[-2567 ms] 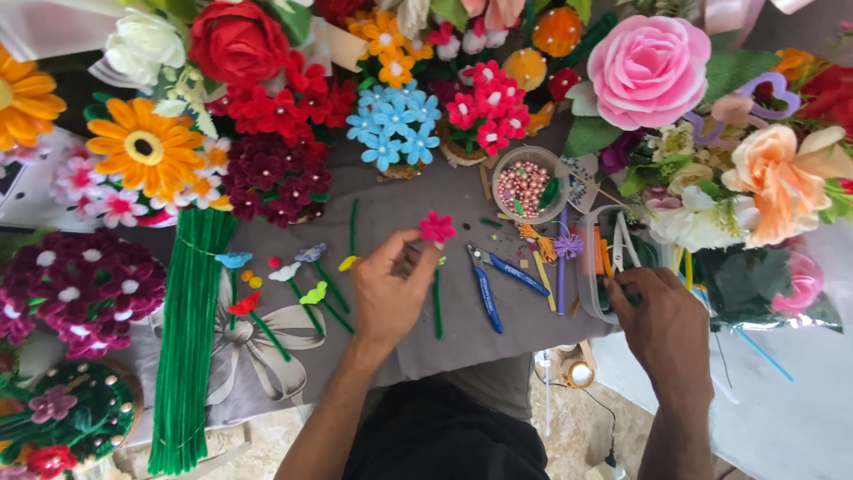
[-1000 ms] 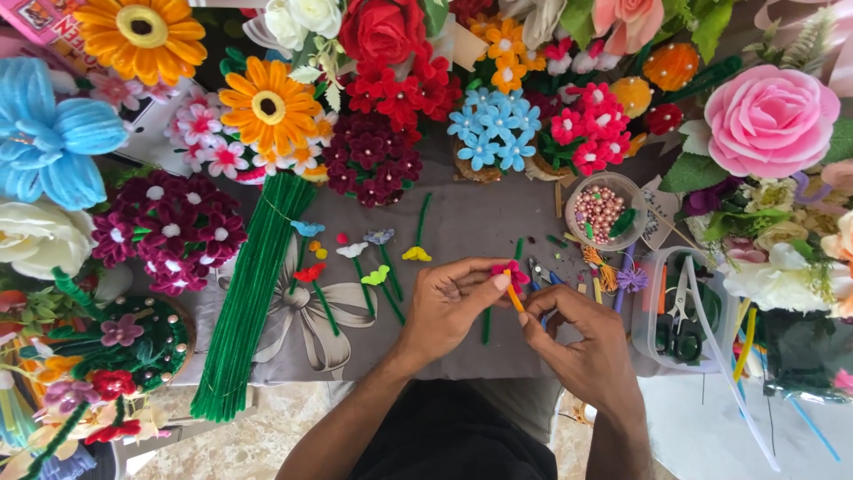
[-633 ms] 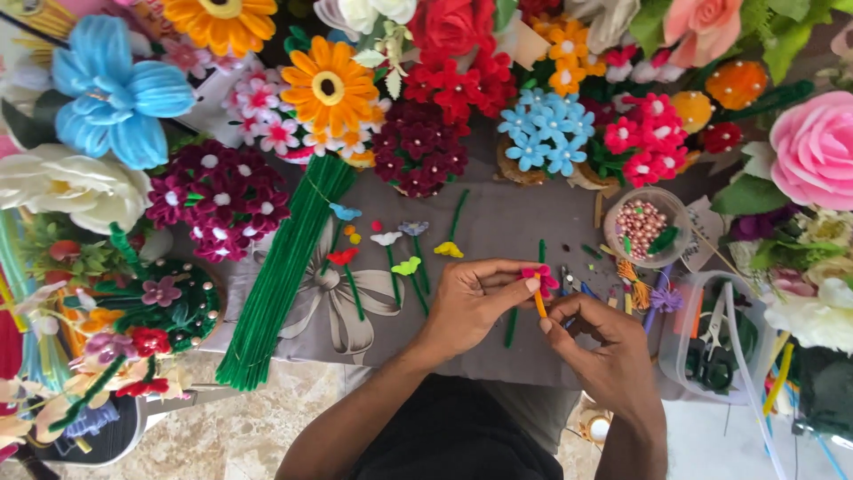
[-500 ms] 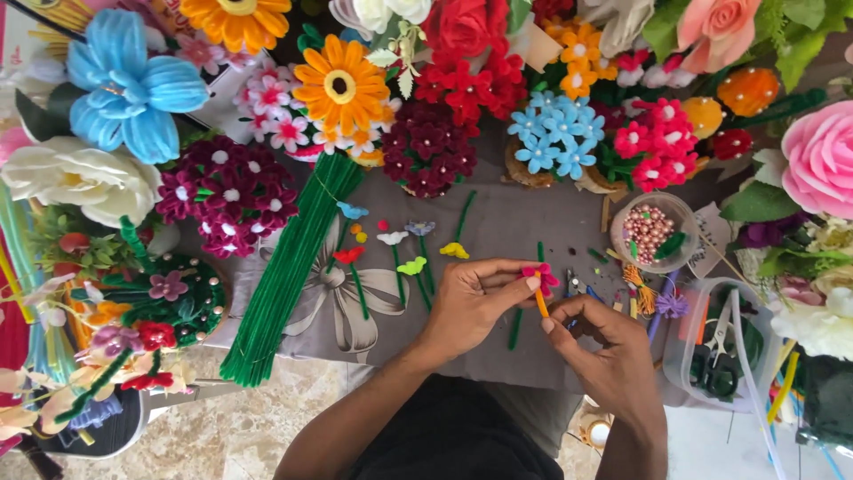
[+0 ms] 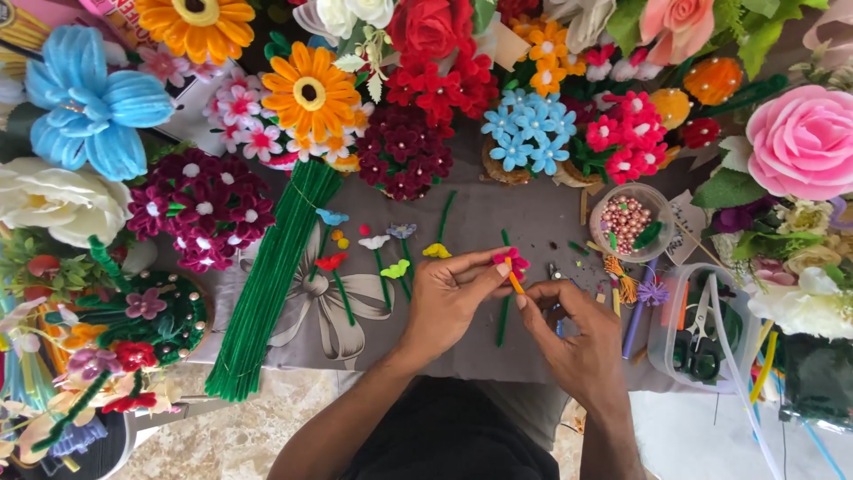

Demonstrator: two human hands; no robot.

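My left hand (image 5: 451, 295) pinches a small pink pipe-cleaner flower (image 5: 513, 261) with a green stem (image 5: 502, 322) hanging below it. My right hand (image 5: 576, 335) meets it from the right, fingertips pinching a short orange piece (image 5: 516, 284) at the flower's centre. Both hands hover over a grey cloth (image 5: 524, 213) on the table. Several small finished flowers (image 5: 382, 251) on green stems lie just left of my left hand.
A thick bundle of green pipe cleaners (image 5: 269, 279) lies at the left. A bowl of beads (image 5: 630, 220) and a clear box with scissors (image 5: 697, 331) sit at the right. Large handmade flower bouquets (image 5: 418, 98) ring the far and side edges.
My right hand came in from the tools at the right and joined my left hand at the pink flower. The camera view drifted, so the table appears shifted right.
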